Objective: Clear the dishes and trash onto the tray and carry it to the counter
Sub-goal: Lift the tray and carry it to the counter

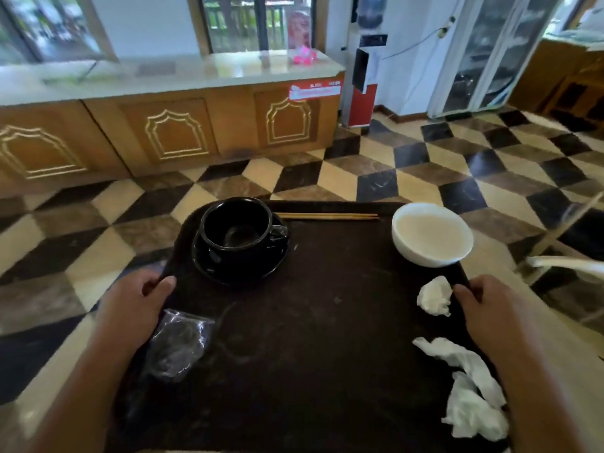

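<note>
I hold a dark brown tray (pixel 313 338) in the air over the tiled floor. My left hand (pixel 137 305) grips its left edge and my right hand (pixel 490 308) grips its right edge. On the tray stand a black cup (pixel 235 223) on a black saucer (pixel 242 266) at the far left and a white bowl (pixel 431 233) at the far right. A pair of wooden chopsticks (pixel 330 216) lies along the far rim. A clear plastic wrapper (pixel 178 344) lies near my left hand. Crumpled white napkins (pixel 434 295) (pixel 470 390) lie along the right side.
A wooden counter (pixel 183 125) with a pale stone top stands ahead to the left across the checkered floor (pixel 425 171). A red-and-white machine (pixel 362 76) stands at its right end, glass-door cabinets (pixel 483 53) beyond. A chair part (pixel 568 263) juts in at right.
</note>
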Available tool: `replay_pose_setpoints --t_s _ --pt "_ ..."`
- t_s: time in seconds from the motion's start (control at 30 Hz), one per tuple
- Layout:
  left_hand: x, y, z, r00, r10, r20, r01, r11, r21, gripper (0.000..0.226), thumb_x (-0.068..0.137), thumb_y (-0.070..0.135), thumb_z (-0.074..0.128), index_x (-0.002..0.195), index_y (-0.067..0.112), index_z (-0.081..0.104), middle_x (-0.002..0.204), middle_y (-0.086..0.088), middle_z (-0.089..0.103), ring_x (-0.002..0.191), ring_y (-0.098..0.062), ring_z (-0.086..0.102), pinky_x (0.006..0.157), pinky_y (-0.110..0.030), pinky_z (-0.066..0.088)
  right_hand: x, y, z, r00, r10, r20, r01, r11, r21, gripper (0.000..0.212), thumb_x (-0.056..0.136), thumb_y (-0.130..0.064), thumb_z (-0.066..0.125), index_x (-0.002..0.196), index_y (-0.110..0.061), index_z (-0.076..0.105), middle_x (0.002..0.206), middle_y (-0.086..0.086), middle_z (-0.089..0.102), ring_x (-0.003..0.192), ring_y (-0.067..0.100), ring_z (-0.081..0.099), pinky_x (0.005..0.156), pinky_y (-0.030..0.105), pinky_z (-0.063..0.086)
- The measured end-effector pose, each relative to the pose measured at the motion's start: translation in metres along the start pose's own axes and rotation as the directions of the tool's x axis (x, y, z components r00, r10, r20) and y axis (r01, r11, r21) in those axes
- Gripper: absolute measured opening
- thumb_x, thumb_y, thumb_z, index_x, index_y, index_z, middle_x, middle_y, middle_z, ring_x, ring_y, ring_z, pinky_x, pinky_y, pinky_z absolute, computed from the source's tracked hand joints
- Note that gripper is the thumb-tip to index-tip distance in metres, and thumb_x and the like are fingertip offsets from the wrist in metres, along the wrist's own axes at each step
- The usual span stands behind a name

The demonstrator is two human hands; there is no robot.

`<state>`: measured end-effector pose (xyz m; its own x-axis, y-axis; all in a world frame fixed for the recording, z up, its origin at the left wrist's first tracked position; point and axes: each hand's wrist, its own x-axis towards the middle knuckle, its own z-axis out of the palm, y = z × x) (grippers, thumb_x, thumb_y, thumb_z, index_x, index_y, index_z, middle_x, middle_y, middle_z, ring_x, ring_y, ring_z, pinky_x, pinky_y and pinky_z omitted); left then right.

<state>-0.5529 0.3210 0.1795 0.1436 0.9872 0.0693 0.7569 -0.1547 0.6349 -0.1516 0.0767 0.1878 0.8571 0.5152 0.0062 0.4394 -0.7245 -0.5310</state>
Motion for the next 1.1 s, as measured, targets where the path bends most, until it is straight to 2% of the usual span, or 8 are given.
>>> replay_pose_setpoints --t_s 0.1,0.23,0.33,0.57,0.67,0.8,0.97,1.1 --pt "0.022 -0.026 -0.017 0.996 -0.069 -0.049 0.071 0.997 0.030 0.025 0.094 0.032 0.062 0.073 0.018 0.064 0.068 -0.002 0.064 0.065 -0.019 0.058 0.056 -0.033 0.040 0.017 -0.045 0.026 0.997 -0.081 0.016 0.082 0.996 -0.027 0.018 0.097 -0.029 0.055 0.086 -0.015 0.056 0.071 0.000 0.052 0.064 0.017 0.045 0.054 0.031 0.030" --pt "0.064 -0.063 -0.042 0.984 -0.147 -0.097 0.147 0.989 0.002 0.024 0.094 0.030 0.064 0.075 0.015 0.064 0.070 -0.005 0.064 0.066 -0.021 0.059 0.060 -0.036 0.046 0.038 -0.112 0.064 0.982 -0.178 0.065 0.180 0.984 -0.016 0.016 0.097 -0.029 0.055 0.087 -0.016 0.056 0.070 -0.002 0.052 0.061 0.011 0.045 0.050 0.025 0.027" --pt "0.098 -0.089 -0.057 0.978 -0.157 -0.138 0.160 0.987 0.010 0.024 0.093 0.030 0.065 0.073 0.016 0.064 0.068 -0.005 0.065 0.065 -0.022 0.060 0.060 -0.038 0.049 0.055 -0.160 0.097 0.974 -0.196 0.116 0.200 0.980 -0.022 0.017 0.097 -0.030 0.055 0.088 -0.016 0.055 0.071 -0.001 0.054 0.063 0.013 0.048 0.050 0.026 0.029" --pt "0.182 -0.144 -0.092 0.965 -0.195 -0.175 0.203 0.979 0.029 0.023 0.092 0.034 0.064 0.076 0.018 0.068 0.071 -0.001 0.067 0.066 -0.017 0.061 0.054 -0.031 0.038 0.085 -0.264 0.163 0.952 -0.255 0.169 0.260 0.966 -0.010 0.022 0.098 -0.028 0.054 0.088 -0.008 0.060 0.071 0.004 0.056 0.066 0.023 0.053 0.053 0.028 0.031" --pt "0.210 -0.162 -0.105 0.954 -0.216 -0.207 0.231 0.971 0.052 0.022 0.092 0.035 0.064 0.079 0.018 0.069 0.071 0.002 0.064 0.064 -0.011 0.056 0.052 -0.028 0.035 0.098 -0.303 0.187 0.940 -0.277 0.197 0.284 0.959 -0.008 0.025 0.098 -0.028 0.054 0.089 -0.005 0.061 0.075 0.009 0.058 0.069 0.025 0.054 0.055 0.030 0.032" --pt "0.246 -0.177 -0.120 0.945 -0.253 -0.207 0.267 0.963 0.041 0.019 0.091 0.033 0.065 0.080 0.019 0.069 0.072 0.002 0.064 0.065 -0.010 0.055 0.053 -0.028 0.034 0.117 -0.349 0.219 0.926 -0.292 0.240 0.307 0.952 -0.023 0.026 0.099 -0.027 0.053 0.082 -0.007 0.056 0.068 0.006 0.051 0.060 0.019 0.047 0.050 0.027 0.027" --pt "0.295 -0.188 -0.126 0.932 -0.282 -0.226 0.295 0.955 0.026 0.024 0.091 0.030 0.066 0.071 0.017 0.065 0.068 -0.003 0.064 0.064 -0.018 0.057 0.052 -0.030 0.035 0.150 -0.402 0.254 0.910 -0.320 0.264 0.333 0.943 -0.007 0.026 0.099 -0.027 0.053 0.080 -0.009 0.055 0.065 0.006 0.052 0.059 0.019 0.048 0.050 0.028 0.027" --pt "0.347 -0.194 -0.123 0.924 -0.295 -0.245 0.313 0.949 0.036 0.024 0.091 0.030 0.066 0.069 0.019 0.065 0.064 0.001 0.062 0.060 -0.015 0.057 0.049 -0.027 0.034 0.185 -0.449 0.285 0.899 -0.349 0.264 0.359 0.933 0.009 0.021 0.098 -0.026 0.053 0.084 -0.009 0.055 0.067 0.004 0.053 0.060 0.016 0.048 0.050 0.027 0.027"
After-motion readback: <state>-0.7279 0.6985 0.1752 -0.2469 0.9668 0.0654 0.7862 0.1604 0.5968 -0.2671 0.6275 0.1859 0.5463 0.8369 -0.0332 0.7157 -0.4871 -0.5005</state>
